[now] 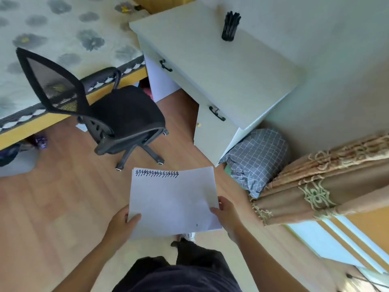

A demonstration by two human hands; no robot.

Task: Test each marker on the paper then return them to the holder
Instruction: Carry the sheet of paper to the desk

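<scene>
Two hands hold one sheet of paper (172, 202) out in front of the body, above the wood floor (63, 207). Left hand (122, 222) pinches the sheet's near left edge, thumb on top, fingers hidden beneath. Right hand (226, 214) grips the near right edge the same way, thumb lying over the paper. Hands well apart, one at each side of the sheet.

Row of black zigzag marks (156, 173) runs along the far edge of the paper, from its far left corner past the middle. One small dark dot near the near right corner. A second sheet edge seems to peek out underneath; cannot tell for sure.

Holder (228, 31), black, stands upright on the desk (221, 70), toward the far edge of the desktop and well apart from the paper. Dark markers (232, 16) stick up out of it, bunched; count not legible.

Black mesh-backed office chair (111, 114) stands on the floor left of the desk. Bed with flowered cover (63, 28) behind it. Checked bundle (256, 159) sits beside the desk's near right corner, next to a gathered brown curtain (315, 190).
</scene>
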